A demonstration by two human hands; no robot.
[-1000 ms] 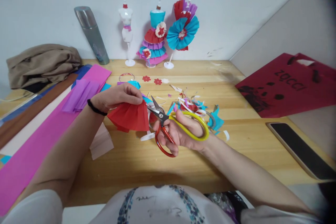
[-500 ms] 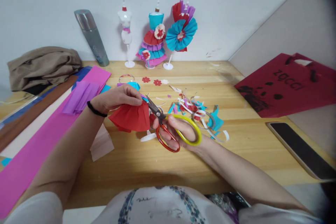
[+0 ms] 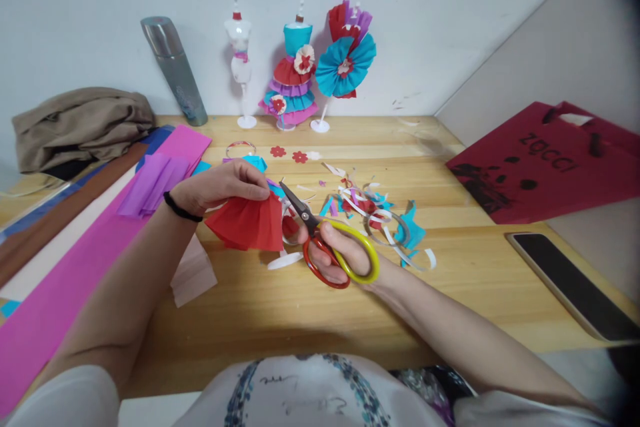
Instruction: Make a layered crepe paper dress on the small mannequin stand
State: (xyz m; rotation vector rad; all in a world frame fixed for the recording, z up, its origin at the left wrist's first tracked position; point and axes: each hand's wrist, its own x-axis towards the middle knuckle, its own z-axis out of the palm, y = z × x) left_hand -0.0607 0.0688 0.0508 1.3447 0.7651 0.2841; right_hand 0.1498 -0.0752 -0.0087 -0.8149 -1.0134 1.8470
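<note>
My left hand point(image 3: 237, 181) pinches the gathered top edge of a red pleated crepe paper piece point(image 3: 247, 223), which fans out below the fingers above the table. My right hand point(image 3: 335, 253) holds scissors point(image 3: 367, 260) with one yellow and one red handle loop. Their blades are closed and point up and left, just right of the red paper and apart from it. Partly hidden behind the paper and the scissors is a white round base point(image 3: 284, 260) on the table.
Paper scraps point(image 3: 360, 203) lie right of centre. Small mannequins point(image 3: 240, 67) in paper clothes stand along the wall beside a leaning flask point(image 3: 177, 73). Crepe paper strips point(image 3: 115, 233) cover the left. At right are a red paper bag point(image 3: 550, 167) and a phone point(image 3: 575, 287).
The scissors have moved slightly right, away from the red crepe paper, and their blades have closed. My left hand still holds the paper, nearly in the same place.
</note>
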